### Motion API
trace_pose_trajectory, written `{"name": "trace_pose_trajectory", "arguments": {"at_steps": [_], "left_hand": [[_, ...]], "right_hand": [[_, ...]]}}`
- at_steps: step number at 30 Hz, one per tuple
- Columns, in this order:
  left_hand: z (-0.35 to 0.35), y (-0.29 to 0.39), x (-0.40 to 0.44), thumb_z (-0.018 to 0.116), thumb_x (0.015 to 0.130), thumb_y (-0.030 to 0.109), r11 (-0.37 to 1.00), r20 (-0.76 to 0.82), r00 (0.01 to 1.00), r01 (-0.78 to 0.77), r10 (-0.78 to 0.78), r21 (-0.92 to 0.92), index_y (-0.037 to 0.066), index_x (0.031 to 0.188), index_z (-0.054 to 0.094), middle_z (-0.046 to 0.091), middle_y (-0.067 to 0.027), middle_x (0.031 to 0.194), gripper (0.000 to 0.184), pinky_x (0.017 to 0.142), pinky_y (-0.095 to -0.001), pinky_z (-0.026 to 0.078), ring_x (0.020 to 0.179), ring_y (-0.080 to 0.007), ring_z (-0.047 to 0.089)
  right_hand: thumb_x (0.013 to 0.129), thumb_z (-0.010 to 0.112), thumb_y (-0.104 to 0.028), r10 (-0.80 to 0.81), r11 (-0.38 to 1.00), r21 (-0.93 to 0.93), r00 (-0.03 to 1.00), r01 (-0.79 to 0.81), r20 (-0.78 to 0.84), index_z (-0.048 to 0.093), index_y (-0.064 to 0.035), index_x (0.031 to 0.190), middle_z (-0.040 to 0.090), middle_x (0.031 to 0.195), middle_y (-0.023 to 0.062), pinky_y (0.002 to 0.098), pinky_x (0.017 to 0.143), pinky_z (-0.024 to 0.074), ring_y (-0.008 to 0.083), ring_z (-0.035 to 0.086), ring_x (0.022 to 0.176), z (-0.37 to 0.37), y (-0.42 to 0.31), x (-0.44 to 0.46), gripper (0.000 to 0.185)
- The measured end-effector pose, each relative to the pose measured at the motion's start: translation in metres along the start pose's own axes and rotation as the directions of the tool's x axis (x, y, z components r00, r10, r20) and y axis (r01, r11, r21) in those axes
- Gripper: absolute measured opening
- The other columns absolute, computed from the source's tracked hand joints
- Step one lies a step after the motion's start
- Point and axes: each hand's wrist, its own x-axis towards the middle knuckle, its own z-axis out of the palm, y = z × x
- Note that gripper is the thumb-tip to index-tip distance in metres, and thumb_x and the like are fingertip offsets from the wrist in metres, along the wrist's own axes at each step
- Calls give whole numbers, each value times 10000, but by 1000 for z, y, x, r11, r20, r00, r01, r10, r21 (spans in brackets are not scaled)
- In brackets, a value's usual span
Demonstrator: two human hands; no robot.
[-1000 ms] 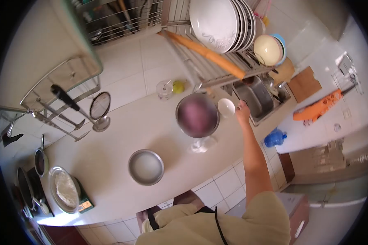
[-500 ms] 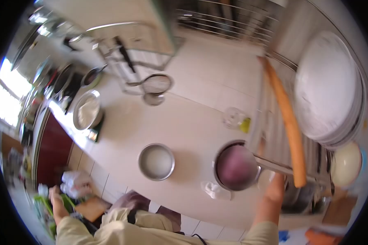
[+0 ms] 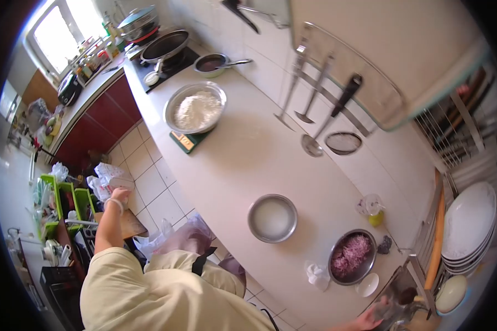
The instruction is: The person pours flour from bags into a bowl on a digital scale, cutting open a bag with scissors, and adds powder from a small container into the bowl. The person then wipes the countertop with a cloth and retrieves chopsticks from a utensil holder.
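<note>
My left hand (image 3: 120, 195) is held out over the floor beside a white plastic bag (image 3: 106, 177); its fingers look loosely curled, with no object visible in them. At the lower right my right hand (image 3: 371, 318) reaches over the sink (image 3: 395, 281), its fingers apart and somewhat blurred. Close to it are a small white dish (image 3: 368, 285) and a metal bowl (image 3: 335, 265) of chopped purple-pink food (image 3: 352, 255). A crumpled white tissue (image 3: 317, 275) lies left of that bowl. Further left stands a metal bowl (image 3: 294, 219) of whitish liquid.
A steel bowl of flour (image 3: 197, 111) rests on a green scale (image 3: 183, 142). Beyond are a stove with a wok (image 3: 165, 45) and a small pan (image 3: 211, 64). Utensils hang along the wall. Stacked plates (image 3: 469, 220) and a rolling pin (image 3: 437, 231) stand by the sink.
The view has turned left, bringing the stove and window further into sight. My right hand has gone from beside the purple food's bowl down over the sink. My left arm remains outstretched.
</note>
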Motion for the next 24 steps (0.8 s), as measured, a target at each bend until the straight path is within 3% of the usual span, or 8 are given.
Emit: {"name": "trace_pose_trajectory", "arguments": {"at_steps": [1,2,5,10,16,19,21,24], "left_hand": [[3,-20,20,672,694,228,995,43,994,-100,99,14,7,867,630,586,-62,765,284,538,-337,444,614,-186,519],[11,1,23,672,709,243,985,-2,987,162,-162,53,12,920,624,584,-56,800,316,528,-341,443,621,-187,511],[8,54,18,672,731,279,944,50,945,320,-324,76,58,938,625,576,-36,864,306,546,-330,435,716,-179,516],[0,5,107,647,768,262,923,268,916,349,-300,-159,129,899,622,550,12,841,188,591,-283,387,778,-124,476],[-31,-67,101,646,755,212,844,302,914,376,-270,-382,100,850,630,509,37,669,148,441,-211,307,520,-62,384],[-59,-150,82,620,809,172,700,390,860,499,-329,-511,94,877,581,491,38,663,110,497,-207,330,569,-72,439],[-89,-159,54,605,815,161,667,389,845,530,-366,-524,99,853,564,477,35,645,83,456,-217,329,527,-77,428],[-103,-176,22,600,810,179,561,281,816,558,-506,-611,89,857,568,477,37,647,106,462,-207,322,534,-68,423]], "right_hand": [[830,519,-344,-127,980,-164,989,113,-72,339,-26,1256,374,1291,161,432,1020,308,245,334,1222,19,23,-19,561],[829,537,-362,-273,918,-326,956,226,-108,445,-11,1178,468,1212,155,441,1004,329,241,413,1158,32,43,-33,504],[827,536,-376,-424,771,-559,901,305,-92,517,-5,1141,535,1171,143,447,995,341,244,470,1122,86,118,-66,486],[826,489,-365,242,896,-416,956,-156,164,432,-30,1240,466,1265,126,437,1012,319,260,415,1192,176,339,-101,535],[826,475,-264,867,480,-435,486,-762,107,403,-73,1298,439,1311,113,437,1036,296,271,390,1231,271,702,-137,514],[801,484,-34,860,498,-617,437,-609,264,484,-70,1177,524,1191,113,373,964,376,230,474,1127,315,816,-143,378],[810,490,-33,796,518,-849,420,-99,437,547,-27,1011,572,1118,148,351,840,451,201,565,955,342,867,-148,210],[795,523,-71,809,325,-717,211,617,549,583,-43,974,542,1189,204,415,880,434,285,565,998,328,931,-153,191]]}}
